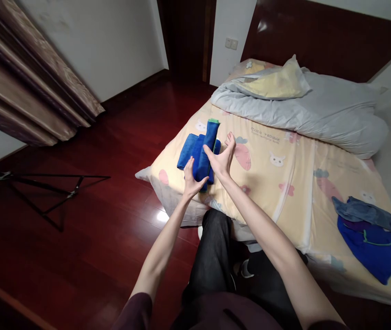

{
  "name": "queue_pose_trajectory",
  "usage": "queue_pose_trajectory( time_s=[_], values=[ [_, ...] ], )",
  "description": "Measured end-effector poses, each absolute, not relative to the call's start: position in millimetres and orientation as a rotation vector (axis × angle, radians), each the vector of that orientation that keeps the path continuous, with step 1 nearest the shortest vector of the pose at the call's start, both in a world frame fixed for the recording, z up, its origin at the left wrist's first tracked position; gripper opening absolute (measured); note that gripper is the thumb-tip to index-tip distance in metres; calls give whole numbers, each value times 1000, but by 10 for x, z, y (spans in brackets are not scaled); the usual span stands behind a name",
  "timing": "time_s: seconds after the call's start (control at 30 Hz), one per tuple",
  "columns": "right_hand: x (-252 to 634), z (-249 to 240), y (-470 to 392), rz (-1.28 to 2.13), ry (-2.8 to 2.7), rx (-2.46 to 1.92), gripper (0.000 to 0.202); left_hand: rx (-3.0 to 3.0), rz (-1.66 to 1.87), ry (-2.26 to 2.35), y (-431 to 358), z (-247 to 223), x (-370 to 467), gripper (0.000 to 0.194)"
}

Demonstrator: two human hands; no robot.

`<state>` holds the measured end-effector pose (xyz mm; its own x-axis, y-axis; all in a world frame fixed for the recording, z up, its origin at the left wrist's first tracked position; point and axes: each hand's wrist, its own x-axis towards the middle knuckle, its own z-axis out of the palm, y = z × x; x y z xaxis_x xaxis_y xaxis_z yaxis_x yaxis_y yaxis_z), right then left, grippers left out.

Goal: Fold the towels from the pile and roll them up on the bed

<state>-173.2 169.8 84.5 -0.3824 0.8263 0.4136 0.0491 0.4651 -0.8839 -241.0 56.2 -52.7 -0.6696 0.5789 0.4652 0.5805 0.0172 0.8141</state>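
Rolled blue cloth [210,134] with green edging at its far end lies on the near left part of the bed [264,195], between the two hands; it slants slightly, far end tipped to the right, and rests across folded blue cloths [186,154] that stick out mostly on its left, a bit on its right; left hand [191,184] is at the near left of the roll, fingers pointing away from the body, thumb spread out to the right across the roll's near end; right hand [220,161] is on the right side, around the roll's middle, thumb reaching left over the cloth, fingers raised above the sheet; both hands spread wide, thumbs well apart from fingers, neither closed around anything; whether the thumbs or left fingertips touch the cloth, cannot tell; sheet is pale yellow with rabbit and carrot prints; a loose pile of blue and grey clothes [371,245] lies near the bed's edge, far right, well apart from both hands; grey quilt [322,112] and yellow pillow [274,83] bunched toward the dark headboard [319,39]; tripod legs [46,175] stand on the dark red floor [113,229] at left, below the curtain [26,78].
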Motion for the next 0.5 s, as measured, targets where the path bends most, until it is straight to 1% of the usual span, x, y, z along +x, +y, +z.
queue_pose_trajectory(
  time_s=[0.13,0.2,0.27,0.3,0.37,0.43,0.5],
  values=[
    [-1481,751,1585,1010,-1784,-730,86,-1673,-1443,-2322,601,-611,-2405,64],
    [-1173,621,1461,1055,-1808,-720,80,-1802,-1296,-2382,586,-652,-2359,52],
    [-735,408,1351,1094,-1859,-715,74,-1861,-1222,-2403,519,-681,-2238,41],
    [-476,275,1325,1108,-1901,-717,70,-1869,-1215,-2390,466,-700,-2144,38],
    [111,-9,1371,1105,-1959,-777,63,-1933,-1229,-2330,316,-769,-1878,40],
    [791,-249,1553,1059,-1937,-937,55,-1972,-1242,-2336,84,-883,-1504,41],
    [1540,-384,1822,959,-1843,-1151,44,-2097,-1212,-2378,-249,-1021,-1047,40]
  ],
)
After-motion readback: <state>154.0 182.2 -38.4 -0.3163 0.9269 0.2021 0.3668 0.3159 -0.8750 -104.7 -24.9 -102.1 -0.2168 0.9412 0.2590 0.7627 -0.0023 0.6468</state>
